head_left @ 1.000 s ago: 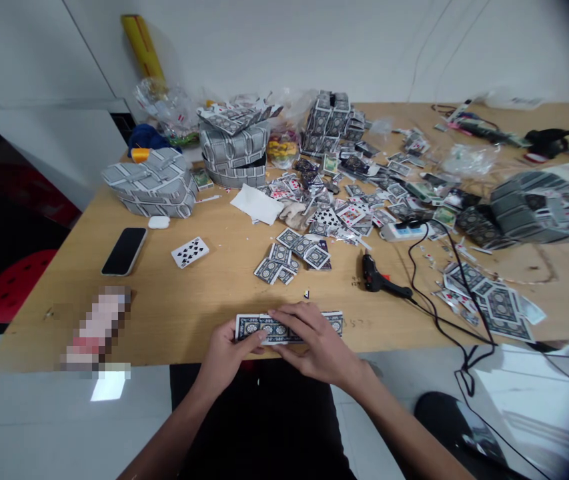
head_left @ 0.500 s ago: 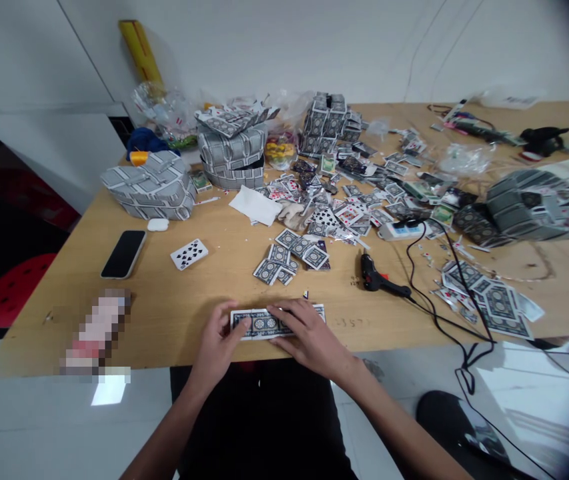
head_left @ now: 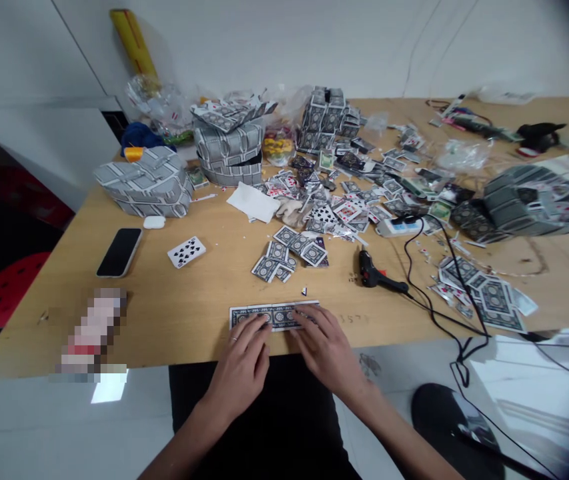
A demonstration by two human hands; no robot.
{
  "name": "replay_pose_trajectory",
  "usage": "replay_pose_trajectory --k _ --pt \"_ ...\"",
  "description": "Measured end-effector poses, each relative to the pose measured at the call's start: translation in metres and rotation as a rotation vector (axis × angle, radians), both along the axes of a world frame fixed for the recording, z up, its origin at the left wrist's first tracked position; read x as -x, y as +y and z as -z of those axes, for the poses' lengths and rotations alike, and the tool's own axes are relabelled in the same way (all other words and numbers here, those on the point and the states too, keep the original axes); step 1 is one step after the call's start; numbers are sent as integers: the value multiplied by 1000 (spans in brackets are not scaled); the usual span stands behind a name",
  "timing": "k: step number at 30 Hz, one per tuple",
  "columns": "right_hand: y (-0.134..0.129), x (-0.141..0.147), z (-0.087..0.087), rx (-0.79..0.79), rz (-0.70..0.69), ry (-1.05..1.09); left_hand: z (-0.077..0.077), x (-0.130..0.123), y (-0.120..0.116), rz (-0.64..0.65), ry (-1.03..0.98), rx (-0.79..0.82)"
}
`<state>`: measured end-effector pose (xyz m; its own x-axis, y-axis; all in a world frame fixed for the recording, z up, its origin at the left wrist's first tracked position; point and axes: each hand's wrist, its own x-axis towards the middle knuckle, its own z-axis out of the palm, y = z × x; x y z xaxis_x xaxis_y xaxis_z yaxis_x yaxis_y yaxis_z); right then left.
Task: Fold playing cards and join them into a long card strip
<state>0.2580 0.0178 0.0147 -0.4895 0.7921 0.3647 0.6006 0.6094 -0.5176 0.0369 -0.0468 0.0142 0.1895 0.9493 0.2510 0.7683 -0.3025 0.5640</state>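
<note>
A strip of playing cards (head_left: pixel 281 315), patterned backs up and laid end to end, lies flat near the table's front edge. My left hand (head_left: pixel 243 360) rests its outstretched fingertips on the left half of the strip. On the right end lie the fingers of my right hand (head_left: pixel 328 348), spread slightly, with the thumb by the strip's lower edge. Both hands press from above and cover parts of the cards. Just beyond the strip is a small scrap of card (head_left: pixel 304 291). Folded card pieces (head_left: pixel 277 259) lie farther back.
A black glue gun (head_left: pixel 377 275) with a trailing cable (head_left: pixel 431 310) lies to the right. Left are a phone (head_left: pixel 120 252), an earbud case (head_left: pixel 154 222) and a stack of cards (head_left: pixel 187 252). Card-woven baskets (head_left: pixel 144 180), a power strip (head_left: pixel 399 228) and scattered cards (head_left: pixel 349 212) stand behind.
My left hand has gone from pinching the strip's left end to lying over its left half, fingers extended. My right hand has slid right, toward the other end, uncovering the middle.
</note>
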Motion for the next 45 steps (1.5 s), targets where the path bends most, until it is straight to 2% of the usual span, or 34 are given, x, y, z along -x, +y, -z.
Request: replay_pose_trajectory --k 6,15,19,29,45 --pt "-12 0 10 -1 27 -54 2 -11 -2 28 198 -31" --pt "-23 9 17 -16 52 -60 5 -21 -1 5 300 -65" --pt "-20 10 16 -30 60 -29 4 -23 3 -11 290 -35" --pt "-5 17 8 -49 87 -10 -10 -19 19 1 192 58" --pt "-4 20 8 -30 75 12 -7 -20 21 -41 103 70"
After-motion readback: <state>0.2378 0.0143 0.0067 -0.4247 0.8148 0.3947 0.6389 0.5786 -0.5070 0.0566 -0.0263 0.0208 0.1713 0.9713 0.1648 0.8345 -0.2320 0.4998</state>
